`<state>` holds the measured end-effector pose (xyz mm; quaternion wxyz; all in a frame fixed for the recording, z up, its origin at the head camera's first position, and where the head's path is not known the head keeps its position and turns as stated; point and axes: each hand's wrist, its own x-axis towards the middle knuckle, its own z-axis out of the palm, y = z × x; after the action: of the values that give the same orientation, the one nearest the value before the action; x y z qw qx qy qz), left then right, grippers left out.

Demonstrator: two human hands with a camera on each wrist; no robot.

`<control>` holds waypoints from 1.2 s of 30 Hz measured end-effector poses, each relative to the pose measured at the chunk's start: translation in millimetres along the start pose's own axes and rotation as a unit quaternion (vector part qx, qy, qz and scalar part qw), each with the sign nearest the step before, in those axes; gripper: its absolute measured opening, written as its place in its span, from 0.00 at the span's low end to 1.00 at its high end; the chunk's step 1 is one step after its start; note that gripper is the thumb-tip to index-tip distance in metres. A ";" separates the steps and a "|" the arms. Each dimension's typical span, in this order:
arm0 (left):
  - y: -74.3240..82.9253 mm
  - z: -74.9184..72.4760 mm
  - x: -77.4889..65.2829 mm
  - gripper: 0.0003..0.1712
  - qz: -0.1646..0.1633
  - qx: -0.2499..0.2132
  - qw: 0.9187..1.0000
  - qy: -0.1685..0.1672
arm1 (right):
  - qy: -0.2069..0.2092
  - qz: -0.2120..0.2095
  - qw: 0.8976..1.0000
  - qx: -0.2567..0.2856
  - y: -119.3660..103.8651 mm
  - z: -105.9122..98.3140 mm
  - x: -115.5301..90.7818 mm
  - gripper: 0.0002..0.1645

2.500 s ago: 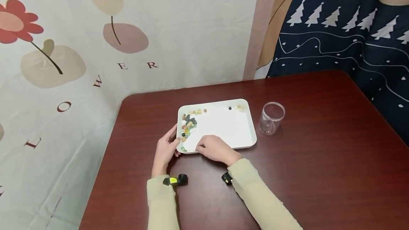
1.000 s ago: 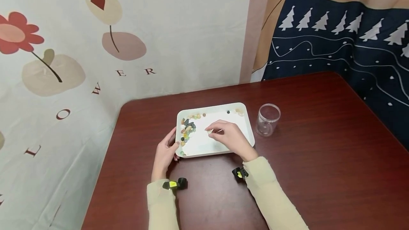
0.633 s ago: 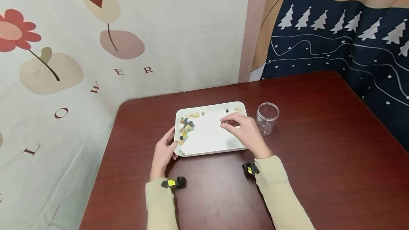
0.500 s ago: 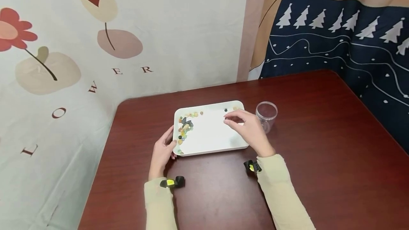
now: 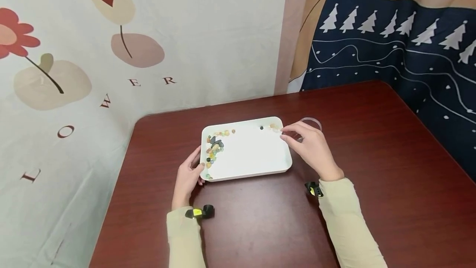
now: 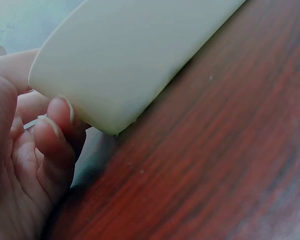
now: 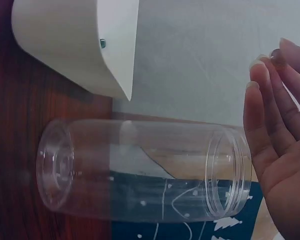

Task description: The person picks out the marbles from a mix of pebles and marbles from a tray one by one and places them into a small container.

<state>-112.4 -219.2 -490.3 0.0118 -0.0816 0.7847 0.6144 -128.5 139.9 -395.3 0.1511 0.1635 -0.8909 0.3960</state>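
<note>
My left hand (image 5: pixel 187 179) holds the left side of a white rectangular tray (image 5: pixel 253 152), thumb at the rim and fingers under the corner. Pebbles (image 5: pixel 215 144) in green, yellow, orange and dark grey lie along the tray's left side. In the right wrist view my right hand (image 7: pixel 285 125) pinches a small brownish pebble (image 7: pixel 276 58) between thumb and fingertips. That hand is over the tray's right rim, in front of a clear plastic jar (image 7: pixel 140 170) that stands upright and lidless. From the head view the hand hides most of the jar.
A dark pebble (image 5: pixel 261 128) and a few pale yellow pebbles (image 5: pixel 273 126) lie in the tray's far right corner. Beneath everything is a reddish-brown wooden table (image 5: pixel 245 218). Behind it hang a flower-print cloth (image 5: pixel 208 32) and a navy tree-print cloth (image 5: pixel 372 61).
From the tray's near left part, my right hand has lifted and moved right across the tray to the jar with the pebble pinched. The left hand keeps its hold on the tray.
</note>
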 end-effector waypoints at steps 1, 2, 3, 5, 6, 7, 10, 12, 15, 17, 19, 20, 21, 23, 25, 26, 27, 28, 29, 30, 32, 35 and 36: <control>2.3 0.0 -1.0 0.32 -0.002 0.000 1.000 -0.003 | 0.001 0.001 1.000 -0.001 1.3 -0.2 0.4 0.13; 5.1 0.2 -2.2 0.32 -0.003 0.000 1.000 -0.006 | 0.006 0.000 1.000 -0.003 2.1 -0.7 1.1 0.13; 8.2 0.3 -3.6 0.32 -0.004 0.000 1.000 -0.008 | 0.012 -0.003 1.000 -0.001 2.4 -1.8 2.0 0.13; 14.2 0.8 -6.3 0.32 -0.002 0.001 1.000 -0.006 | 0.031 -0.006 0.999 0.013 1.9 -5.7 3.8 0.13; 16.8 1.0 -7.3 0.32 -0.001 0.003 1.000 -0.005 | 0.043 -0.008 0.999 0.022 2.3 -8.1 4.7 0.13; 18.8 1.3 -8.2 0.32 0.001 0.004 1.000 -0.002 | 0.056 -0.008 0.998 0.031 3.0 -10.9 5.8 0.13; 22.6 2.1 -9.8 0.32 0.000 0.007 1.000 0.002 | 0.099 0.004 0.994 0.053 8.2 -20.0 7.5 0.13; 23.3 2.7 -10.2 0.32 -0.002 0.008 1.000 0.001 | 0.125 0.022 0.990 0.063 13.8 -26.0 7.1 0.13; 23.2 2.7 -10.0 0.32 -0.004 0.009 1.000 0.000 | 0.144 0.053 0.985 0.075 21.9 -32.8 5.3 0.14; 22.4 3.0 -9.6 0.32 -0.002 0.008 1.000 -0.001 | 0.147 0.068 0.984 0.080 26.8 -35.2 4.1 0.15; 21.9 3.0 -9.1 0.32 0.000 0.006 1.000 -0.002 | 0.147 0.076 0.983 0.081 30.4 -35.8 3.3 0.15; 22.0 3.1 -8.9 0.32 0.001 0.007 1.000 -0.002 | 0.147 0.079 0.983 0.081 32.0 -35.6 3.1 0.15; 22.0 3.2 -8.8 0.32 0.001 0.008 1.000 -0.003 | 0.149 0.080 0.982 0.081 33.6 -35.2 2.9 0.15; 22.5 3.2 -8.9 0.32 -0.002 0.012 1.000 -0.002 | 0.154 0.083 0.981 0.080 36.4 -33.7 2.6 0.15; 23.2 3.3 -9.1 0.32 -0.005 0.017 1.000 0.000 | 0.158 0.086 0.981 0.079 39.7 -32.1 2.5 0.15; 23.4 3.3 -9.2 0.32 -0.006 0.018 1.000 0.001 | 0.159 0.089 0.980 0.079 41.5 -31.3 2.4 0.15; 23.5 3.3 -9.1 0.32 -0.006 0.020 1.000 0.001 | 0.158 0.093 0.980 0.078 43.3 -30.5 2.2 0.15; 23.5 3.3 -9.1 0.32 -0.006 0.021 1.000 0.002 | 0.156 0.096 0.980 0.077 45.1 -29.7 2.1 0.15; 23.5 3.3 -9.1 0.32 -0.005 0.021 1.000 0.002 | 0.152 0.098 0.980 0.077 46.9 -28.8 2.1 0.15; 23.3 3.3 -9.1 0.32 -0.005 0.021 1.000 0.002 | 0.149 0.098 0.981 0.078 48.8 -28.1 2.2 0.15; 22.9 3.3 -8.9 0.32 -0.004 0.021 1.000 0.001 | 0.144 0.098 0.982 0.079 52.0 -26.8 2.4 0.15; 22.5 3.4 -8.4 0.32 -0.003 0.017 1.000 0.000 | 0.140 0.096 0.983 0.073 56.2 -25.5 2.4 0.16; 22.4 3.3 -8.2 0.32 -0.003 0.016 1.000 0.000 | 0.141 0.095 0.983 0.072 57.4 -25.1 2.3 0.16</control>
<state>-107.9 -209.8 -468.6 0.0147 -0.0841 0.7942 0.6017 -150.7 194.8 -415.9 0.2242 0.0311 -0.8412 0.4910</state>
